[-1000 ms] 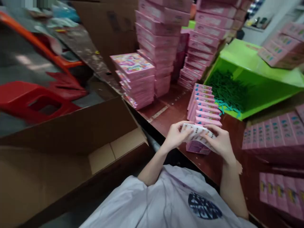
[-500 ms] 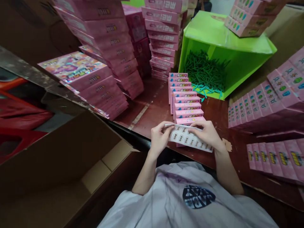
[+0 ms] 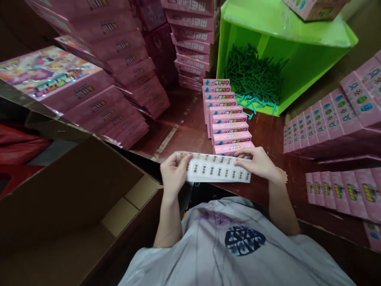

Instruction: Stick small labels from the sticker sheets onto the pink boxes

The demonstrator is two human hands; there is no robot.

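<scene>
A white sticker sheet [image 3: 218,171] printed with rows of small oval labels stretches level between my two hands. My left hand [image 3: 175,171] pinches its left end, thumb on top. At the upper right part of the sheet, my right hand [image 3: 257,163] has thumb and fingers closed on the edge; whether a single sticker is between the fingertips I cannot make out. Just beyond the sheet, a row of pink boxes [image 3: 232,138] runs away from me, each leaning on the one behind. The nearest box is partly hidden by the sheet and my right hand.
A green bin [image 3: 315,71] lies on its side, with many green plastic sticks [image 3: 253,73] inside and some spilling out. Tall stacks of pink boxes [image 3: 131,59] rise at the left. More pink boxes [image 3: 327,119] line the right. An open cardboard carton [image 3: 74,206] stands at lower left.
My left hand has moved left, and the sheet has gone from slanting down to the right to nearly level. The right hand still grips it. The view has shifted slightly.
</scene>
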